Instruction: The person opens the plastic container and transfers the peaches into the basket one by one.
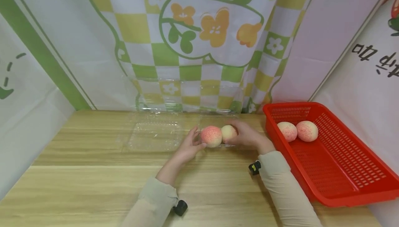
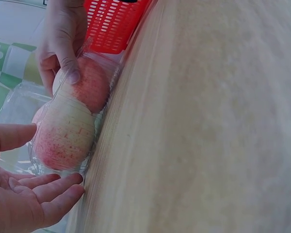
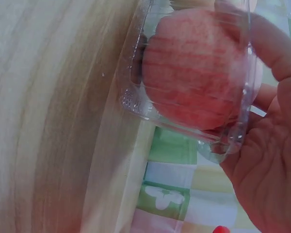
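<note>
Two pink-and-cream peaches sit side by side in a clear plastic clamshell box (image 1: 213, 119) with its lid raised behind. My right hand (image 1: 244, 135) holds the right peach (image 1: 229, 133) inside the box, thumb on its top in the left wrist view. That peach (image 3: 194, 73) shows through the box's clear end wall in the right wrist view. At the box's left end is my left hand (image 1: 188, 146), thumb and fingers spread around the corner beside the left peach (image 1: 211, 137). In the left wrist view this hand (image 2: 24, 194) has its fingers extended, palm facing the box.
A second clear clamshell box (image 1: 156, 135) stands with its lid up on the left of the wooden table (image 1: 103, 185). To the right is a red perforated basket (image 1: 336, 171) with two more peaches (image 1: 297, 131). A patterned curtain (image 1: 196, 71) hangs behind the table.
</note>
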`<state>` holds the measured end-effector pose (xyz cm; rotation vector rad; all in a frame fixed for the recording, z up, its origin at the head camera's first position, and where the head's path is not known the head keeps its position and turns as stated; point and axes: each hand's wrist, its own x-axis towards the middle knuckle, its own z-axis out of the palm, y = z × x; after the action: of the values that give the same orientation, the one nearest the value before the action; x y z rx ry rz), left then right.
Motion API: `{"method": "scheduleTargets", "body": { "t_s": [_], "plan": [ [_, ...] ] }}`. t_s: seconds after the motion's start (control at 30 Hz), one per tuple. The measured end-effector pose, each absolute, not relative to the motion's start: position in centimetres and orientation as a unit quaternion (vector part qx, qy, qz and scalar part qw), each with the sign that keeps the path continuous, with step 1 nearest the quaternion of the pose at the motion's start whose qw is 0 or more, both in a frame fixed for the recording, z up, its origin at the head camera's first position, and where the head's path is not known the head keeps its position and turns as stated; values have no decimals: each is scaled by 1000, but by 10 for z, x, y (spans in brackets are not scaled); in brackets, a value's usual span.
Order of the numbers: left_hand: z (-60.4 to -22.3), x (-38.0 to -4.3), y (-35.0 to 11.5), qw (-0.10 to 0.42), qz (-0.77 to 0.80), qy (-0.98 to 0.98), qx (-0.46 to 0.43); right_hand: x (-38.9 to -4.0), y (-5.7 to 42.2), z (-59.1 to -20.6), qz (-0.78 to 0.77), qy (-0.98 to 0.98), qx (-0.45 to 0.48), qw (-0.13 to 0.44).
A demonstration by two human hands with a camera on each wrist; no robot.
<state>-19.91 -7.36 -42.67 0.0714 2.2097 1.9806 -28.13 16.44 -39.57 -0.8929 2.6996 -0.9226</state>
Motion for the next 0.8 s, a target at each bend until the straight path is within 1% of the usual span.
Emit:
{"method": "scheduleTargets", "body": {
  "t_s": [0.23,0.57,0.8],
  "plan": [
    [-427,-199,-72,83,666,741,27,-283,168,-399,-310,902,-291,69],
    [-426,-198,-74,91,664,742,23,-281,171,-403,-338,891,-302,18],
    [-427,-200,-74,88,660,746,22,-281,171,-405,-380,873,-307,10]
  ]
}}
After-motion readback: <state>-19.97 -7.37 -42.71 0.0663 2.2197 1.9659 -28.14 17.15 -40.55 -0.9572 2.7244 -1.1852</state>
